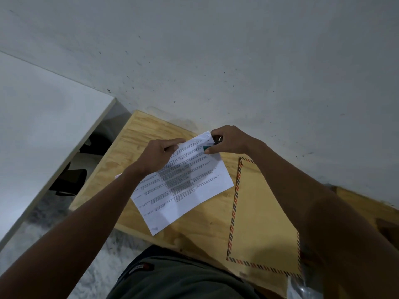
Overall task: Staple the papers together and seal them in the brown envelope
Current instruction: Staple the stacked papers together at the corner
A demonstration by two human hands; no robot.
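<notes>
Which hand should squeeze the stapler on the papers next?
The right hand: it already grips the stapler at the papers' top corner, while the left hand pinches the sheets steady.

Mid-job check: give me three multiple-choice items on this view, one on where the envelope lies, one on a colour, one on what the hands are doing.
1. Where does the brown envelope lie?
A. On the wooden table, on the right-hand side of the papers
B. On the floor
C. Under the papers

2. What colour is the stapler part that shows?
A. Yellow
B. Teal
C. White

3. What are the hands doing?
A. Both rest flat on the table
B. The left hand grips the papers' top edge, the right hand holds the stapler at their corner
C. Both hold the envelope

Answers: 1 A, the envelope lies flat on the wood beside the sheets. 2 B, a teal bit shows by the thumb. 3 B, both hands meet at the sheets' top edge.
</notes>
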